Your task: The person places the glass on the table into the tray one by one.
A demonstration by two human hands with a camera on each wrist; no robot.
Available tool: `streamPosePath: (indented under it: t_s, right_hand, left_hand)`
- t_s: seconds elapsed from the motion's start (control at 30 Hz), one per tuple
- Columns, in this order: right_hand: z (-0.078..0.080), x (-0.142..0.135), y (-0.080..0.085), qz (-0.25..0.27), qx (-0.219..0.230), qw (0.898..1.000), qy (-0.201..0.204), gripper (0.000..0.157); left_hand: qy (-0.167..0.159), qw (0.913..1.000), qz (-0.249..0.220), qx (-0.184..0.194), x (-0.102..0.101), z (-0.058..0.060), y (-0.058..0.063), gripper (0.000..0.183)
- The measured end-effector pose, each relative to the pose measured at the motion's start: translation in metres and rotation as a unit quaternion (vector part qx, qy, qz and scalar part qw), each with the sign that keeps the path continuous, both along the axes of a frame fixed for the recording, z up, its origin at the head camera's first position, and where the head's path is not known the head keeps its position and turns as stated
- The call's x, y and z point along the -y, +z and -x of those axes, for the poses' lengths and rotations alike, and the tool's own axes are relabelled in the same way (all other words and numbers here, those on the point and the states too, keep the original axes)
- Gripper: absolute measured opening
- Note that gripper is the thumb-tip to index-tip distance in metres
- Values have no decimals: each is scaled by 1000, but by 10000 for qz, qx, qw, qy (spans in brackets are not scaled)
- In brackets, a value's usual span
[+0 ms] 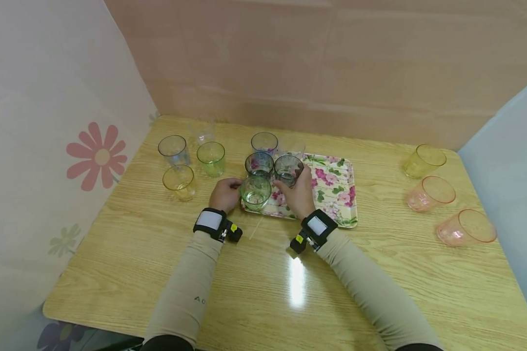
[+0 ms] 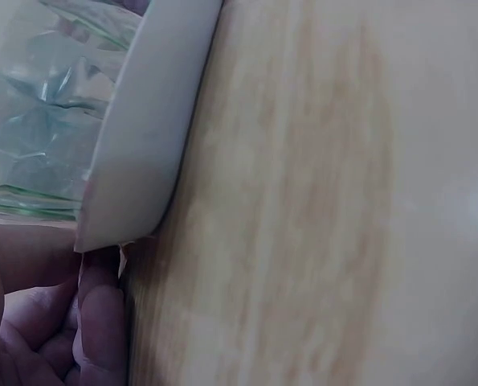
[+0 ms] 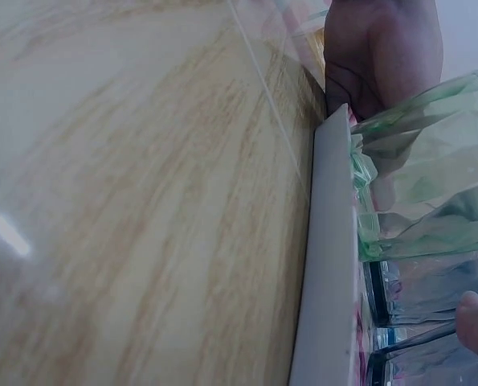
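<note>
A floral tray (image 1: 334,192) holds a cluster of tumblers on its left part. My right hand (image 1: 299,194) grips a grey glass (image 1: 288,171), thumb on its near left side and fingers round its right; the thumb (image 3: 475,322) shows beside it in the right wrist view. At the tray's left end my left hand (image 1: 225,194) pinches the rim, thumb above and fingers (image 2: 102,326) beneath. Close by that hand stands a green glass (image 1: 255,193), upright on the tray. Behind it are a dark glass (image 1: 259,166), a bluish glass (image 1: 264,142) and a clear glass (image 1: 292,144).
Left of the tray stand a blue glass (image 1: 174,151), a green glass (image 1: 212,160), a yellow glass (image 1: 180,183) and a clear glass (image 1: 203,132). Toward the right edge are a yellow glass (image 1: 423,162) and two pink glasses (image 1: 430,195). The wooden table (image 1: 263,292) meets walls behind.
</note>
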State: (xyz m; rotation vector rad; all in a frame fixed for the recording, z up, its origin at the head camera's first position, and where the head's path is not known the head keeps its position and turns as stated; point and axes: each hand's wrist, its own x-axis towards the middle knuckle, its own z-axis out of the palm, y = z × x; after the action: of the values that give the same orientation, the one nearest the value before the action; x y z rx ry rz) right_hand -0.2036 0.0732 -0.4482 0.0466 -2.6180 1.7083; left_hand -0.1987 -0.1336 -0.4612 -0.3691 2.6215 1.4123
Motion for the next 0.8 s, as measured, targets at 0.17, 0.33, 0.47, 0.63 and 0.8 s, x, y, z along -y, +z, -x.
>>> streamPosePath:
  t_s: [0.17, 0.33, 0.47, 0.63, 0.8]
  right_hand:
    - [0, -1, 1, 2, 28, 10000, 23, 83]
    - [1, -2, 2, -28, 24, 10000, 25, 84]
    - [1, -3, 3, 40, -15, 10000, 48, 87]
    - [1, -6, 2, 61, 6, 10000, 19, 99]
    - [-2, -10, 5, 65, 229, 9997, -32, 112]
  left_hand:
    - [-5, 10000, -4, -3, 0, 1, -1, 29]
    - [-7, 10000, 8, -20, 1, 2, -3, 29]
    - [-8, 10000, 20, -40, 0, 3, -4, 29]
    - [-25, 10000, -5, -12, -1, 1, -2, 30]
    - [-13, 10000, -1, -21, 0, 0, -1, 30]
